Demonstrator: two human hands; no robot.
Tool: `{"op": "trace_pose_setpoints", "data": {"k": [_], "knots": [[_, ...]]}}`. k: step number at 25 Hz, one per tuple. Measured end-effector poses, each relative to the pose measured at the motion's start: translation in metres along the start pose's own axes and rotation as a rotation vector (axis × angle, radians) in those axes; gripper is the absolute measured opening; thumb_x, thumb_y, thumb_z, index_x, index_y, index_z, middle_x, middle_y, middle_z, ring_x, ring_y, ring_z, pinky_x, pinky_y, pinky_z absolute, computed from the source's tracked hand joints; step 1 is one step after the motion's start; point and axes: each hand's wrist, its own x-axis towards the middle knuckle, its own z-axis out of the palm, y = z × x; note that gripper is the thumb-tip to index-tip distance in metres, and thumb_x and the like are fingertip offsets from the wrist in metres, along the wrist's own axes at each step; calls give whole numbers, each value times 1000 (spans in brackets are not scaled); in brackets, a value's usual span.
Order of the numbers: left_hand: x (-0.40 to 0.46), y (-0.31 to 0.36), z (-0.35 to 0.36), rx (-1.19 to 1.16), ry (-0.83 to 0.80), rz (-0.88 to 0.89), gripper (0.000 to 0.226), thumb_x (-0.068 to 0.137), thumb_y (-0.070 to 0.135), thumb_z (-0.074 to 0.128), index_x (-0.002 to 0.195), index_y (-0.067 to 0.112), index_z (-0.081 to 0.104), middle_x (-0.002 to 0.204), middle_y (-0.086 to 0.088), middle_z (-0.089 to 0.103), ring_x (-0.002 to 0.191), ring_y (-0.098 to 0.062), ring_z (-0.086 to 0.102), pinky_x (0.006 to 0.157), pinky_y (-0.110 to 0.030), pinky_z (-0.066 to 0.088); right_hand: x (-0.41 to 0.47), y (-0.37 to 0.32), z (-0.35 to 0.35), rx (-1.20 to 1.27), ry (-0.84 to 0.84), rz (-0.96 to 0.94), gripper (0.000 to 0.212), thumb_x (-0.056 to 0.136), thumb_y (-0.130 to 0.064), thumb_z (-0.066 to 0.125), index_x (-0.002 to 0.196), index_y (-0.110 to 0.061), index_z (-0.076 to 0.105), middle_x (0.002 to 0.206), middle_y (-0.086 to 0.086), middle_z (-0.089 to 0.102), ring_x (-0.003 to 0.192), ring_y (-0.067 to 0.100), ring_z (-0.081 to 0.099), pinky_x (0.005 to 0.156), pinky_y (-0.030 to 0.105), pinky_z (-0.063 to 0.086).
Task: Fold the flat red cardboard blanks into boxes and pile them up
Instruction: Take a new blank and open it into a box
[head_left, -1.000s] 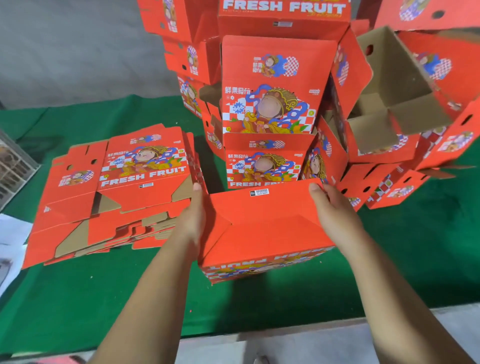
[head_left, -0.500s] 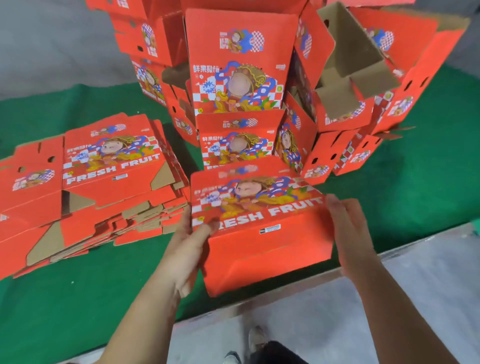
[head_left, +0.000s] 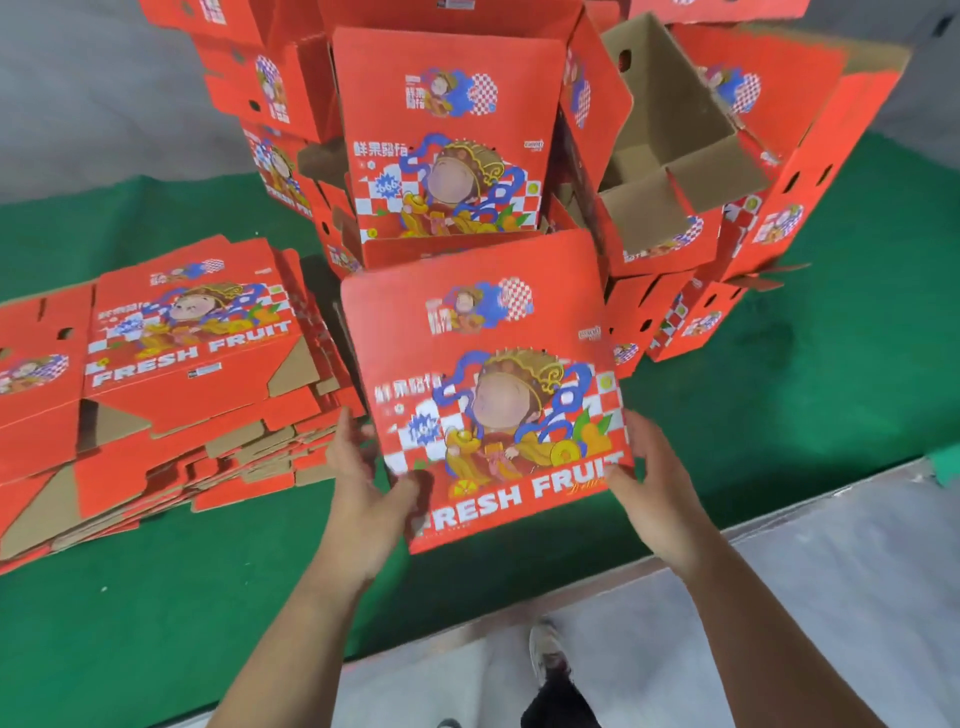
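Observation:
I hold a folded red fruit box (head_left: 483, 384) between both hands, its printed "FRESH FRUIT" face turned up toward me. My left hand (head_left: 363, 478) grips its lower left corner, thumb on the printed face. My right hand (head_left: 649, 478) grips the lower right edge. The box hangs over the near part of the green table (head_left: 779, 415), in front of the pile of folded boxes (head_left: 447, 145). A stack of flat red blanks (head_left: 171, 384) lies on the table to the left.
More folded boxes (head_left: 769, 171) lean at the back right, one (head_left: 670, 135) open with its brown inside showing. The table's front edge (head_left: 727, 535) runs below my hands, with grey floor (head_left: 831, 597) and my shoe (head_left: 545, 649) beneath. A grey wall (head_left: 104, 88) stands behind.
The box has been turned over from its plain red bottom to its printed face and lifted toward me. Both hands shifted to its lower corners.

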Motion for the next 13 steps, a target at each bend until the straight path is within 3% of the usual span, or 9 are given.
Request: {"op": "trace_pose_setpoints", "data": {"k": [2, 4, 7, 8, 10, 13], "knots": [[4, -11, 19, 127, -9, 15, 89, 90, 1, 74, 155, 41, 28, 140, 6, 39, 133, -11, 52, 99, -26, 52, 13, 23, -6, -22, 129, 83, 36, 92, 3, 60, 117, -22, 59, 106, -8, 67, 101, 22, 67, 86, 45, 57], [2, -22, 49, 198, -42, 25, 79, 90, 2, 76, 138, 50, 36, 134, 8, 43, 120, -1, 56, 97, -19, 50, 24, 45, -17, 11, 212, 210, 30, 92, 0, 63, 110, -23, 55, 106, 6, 68, 96, 28, 67, 83, 48, 58], [8, -33, 107, 269, -25, -73, 65, 88, 9, 79, 119, 48, 36, 116, 2, 57, 88, -2, 60, 72, -21, 53, 53, 69, -41, -74, 277, 365, 33, 93, -15, 70, 123, -23, 61, 122, 11, 56, 107, 29, 56, 97, 43, 48], [11, -36, 126, 294, -17, -118, 62, 89, 11, 78, 115, 47, 35, 103, -2, 61, 77, -6, 61, 64, -24, 52, 65, 75, -48, -85, 282, 391, 39, 91, -18, 74, 128, -22, 63, 119, 10, 52, 112, 32, 52, 103, 43, 44], [18, -36, 159, 355, -45, -164, 57, 89, 12, 76, 111, 43, 34, 83, -2, 61, 60, -7, 58, 60, -28, 51, 87, 78, -61, 24, 258, 449, 45, 91, -18, 75, 132, -17, 60, 105, 7, 57, 105, 30, 59, 97, 42, 50], [42, -21, 205, 508, -85, -147, 43, 91, 20, 76, 113, 34, 41, 106, 3, 52, 76, -17, 64, 76, -44, 56, 117, 80, -82, 315, 187, 591, 40, 96, -11, 67, 129, -26, 49, 107, 8, 69, 89, 22, 67, 82, 39, 59]]}}
